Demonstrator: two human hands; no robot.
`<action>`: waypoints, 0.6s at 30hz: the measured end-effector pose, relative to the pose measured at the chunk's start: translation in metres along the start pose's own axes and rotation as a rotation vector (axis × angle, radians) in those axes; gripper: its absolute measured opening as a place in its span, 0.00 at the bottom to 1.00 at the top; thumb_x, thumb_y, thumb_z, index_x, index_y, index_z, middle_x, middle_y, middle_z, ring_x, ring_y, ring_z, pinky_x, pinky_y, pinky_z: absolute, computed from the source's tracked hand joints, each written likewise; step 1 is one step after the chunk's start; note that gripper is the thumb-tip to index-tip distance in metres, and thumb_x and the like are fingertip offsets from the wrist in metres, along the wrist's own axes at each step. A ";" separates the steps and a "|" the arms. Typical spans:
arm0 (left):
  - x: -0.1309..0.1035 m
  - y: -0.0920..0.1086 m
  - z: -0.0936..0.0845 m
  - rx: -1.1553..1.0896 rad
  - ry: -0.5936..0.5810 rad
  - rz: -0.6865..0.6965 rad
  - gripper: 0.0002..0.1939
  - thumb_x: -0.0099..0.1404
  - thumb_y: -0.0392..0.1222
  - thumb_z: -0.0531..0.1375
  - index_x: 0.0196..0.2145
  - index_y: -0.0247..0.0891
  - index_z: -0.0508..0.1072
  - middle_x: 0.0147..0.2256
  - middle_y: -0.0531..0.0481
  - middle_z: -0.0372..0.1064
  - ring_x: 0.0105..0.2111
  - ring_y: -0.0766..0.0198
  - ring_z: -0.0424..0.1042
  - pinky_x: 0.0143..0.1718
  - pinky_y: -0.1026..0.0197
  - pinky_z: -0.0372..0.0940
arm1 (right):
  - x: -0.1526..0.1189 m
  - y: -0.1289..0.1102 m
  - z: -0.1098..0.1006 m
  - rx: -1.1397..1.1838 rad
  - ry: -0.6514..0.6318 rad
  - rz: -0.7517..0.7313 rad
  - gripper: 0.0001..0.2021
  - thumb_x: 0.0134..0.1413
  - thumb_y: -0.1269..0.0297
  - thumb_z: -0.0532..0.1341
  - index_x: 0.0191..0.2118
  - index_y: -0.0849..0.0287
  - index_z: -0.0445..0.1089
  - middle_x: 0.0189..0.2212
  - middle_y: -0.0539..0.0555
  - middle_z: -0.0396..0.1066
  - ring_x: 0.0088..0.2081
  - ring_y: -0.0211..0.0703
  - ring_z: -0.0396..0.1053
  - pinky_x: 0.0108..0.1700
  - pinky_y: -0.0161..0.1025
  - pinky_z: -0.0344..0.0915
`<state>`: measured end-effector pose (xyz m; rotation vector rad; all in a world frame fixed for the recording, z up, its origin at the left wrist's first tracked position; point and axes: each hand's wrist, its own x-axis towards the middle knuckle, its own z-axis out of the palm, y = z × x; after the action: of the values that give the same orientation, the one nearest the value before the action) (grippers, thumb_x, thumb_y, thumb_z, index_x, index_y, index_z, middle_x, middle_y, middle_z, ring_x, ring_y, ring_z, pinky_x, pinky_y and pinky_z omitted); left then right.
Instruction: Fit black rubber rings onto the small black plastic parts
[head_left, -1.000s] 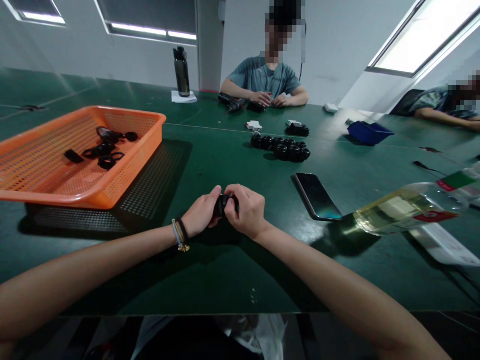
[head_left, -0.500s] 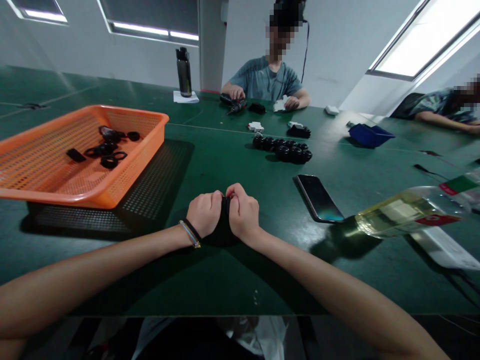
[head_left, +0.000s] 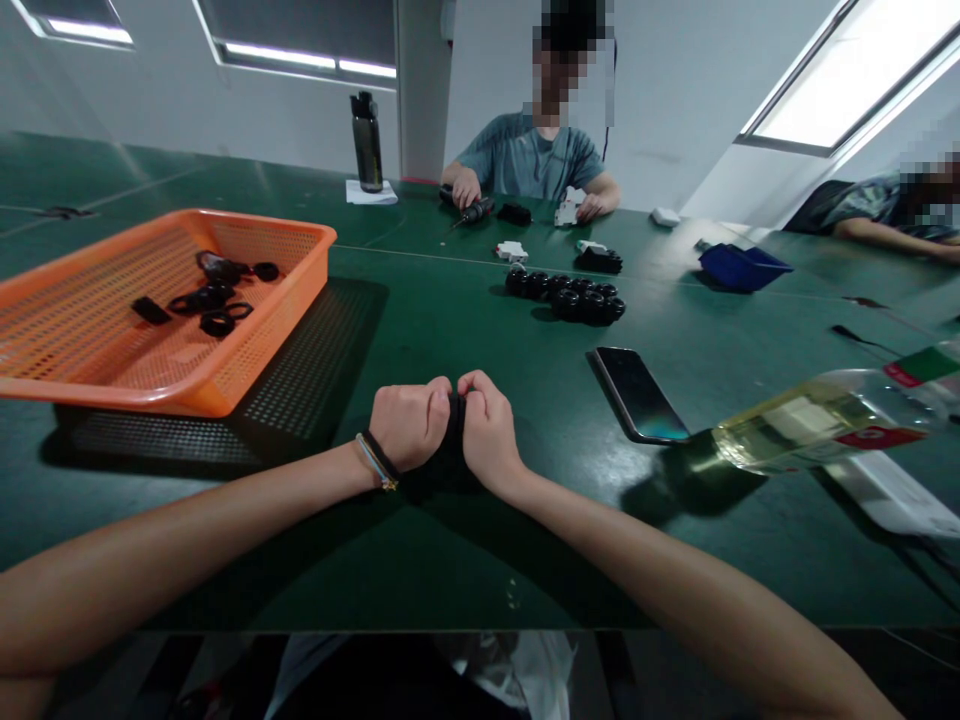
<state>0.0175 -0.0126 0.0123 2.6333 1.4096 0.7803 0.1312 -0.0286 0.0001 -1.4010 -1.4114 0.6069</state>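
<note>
To your left sits the orange basket (head_left: 247, 345) with loose black rings (head_left: 214, 295); over the green table (head_left: 465, 560), your left hand (head_left: 409, 425) has curled from an open pinch into a fist. It presses knuckle to knuckle against your right hand (head_left: 487, 430), both clamped on the small black part (head_left: 454, 420), now almost hidden, suggesting a firmer squeeze or twist; a phone (head_left: 637, 393) lies to the right

Orange basket (head_left: 292, 290), phone (head_left: 637, 392), bottle (head_left: 810, 415).

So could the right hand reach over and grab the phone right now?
Probably not straight away: the right hand is closed with the left hand on a black part. The table between it and the phone looks bare.
</note>
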 end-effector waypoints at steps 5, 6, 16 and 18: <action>0.000 -0.004 -0.001 0.062 0.043 0.098 0.23 0.65 0.41 0.36 0.28 0.35 0.69 0.18 0.47 0.66 0.19 0.63 0.64 0.24 0.62 0.50 | -0.001 0.001 0.002 0.086 -0.011 0.057 0.08 0.48 0.68 0.44 0.22 0.55 0.54 0.19 0.48 0.55 0.23 0.39 0.55 0.26 0.36 0.51; 0.000 -0.005 0.000 0.065 0.047 0.112 0.23 0.65 0.41 0.36 0.28 0.35 0.68 0.18 0.47 0.66 0.19 0.63 0.64 0.24 0.62 0.50 | -0.001 0.001 0.002 0.092 -0.014 0.068 0.08 0.48 0.68 0.44 0.22 0.55 0.54 0.19 0.48 0.55 0.23 0.38 0.55 0.26 0.35 0.51; 0.008 -0.003 0.003 -0.174 -0.066 -0.155 0.18 0.63 0.44 0.39 0.26 0.38 0.64 0.21 0.51 0.63 0.22 0.63 0.63 0.25 0.63 0.51 | 0.013 0.010 0.001 -0.069 -0.018 -0.097 0.09 0.50 0.68 0.43 0.25 0.56 0.55 0.19 0.48 0.59 0.22 0.37 0.58 0.27 0.35 0.52; 0.009 -0.002 0.004 -0.306 -0.071 -0.217 0.18 0.63 0.46 0.39 0.24 0.39 0.61 0.21 0.52 0.61 0.23 0.64 0.62 0.26 0.63 0.53 | 0.016 0.011 -0.001 -0.130 -0.014 -0.210 0.09 0.52 0.68 0.43 0.26 0.56 0.56 0.18 0.47 0.59 0.21 0.36 0.58 0.26 0.34 0.51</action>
<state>0.0217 -0.0036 0.0113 2.2164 1.4002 0.7957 0.1400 -0.0122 -0.0050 -1.3292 -1.6083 0.3955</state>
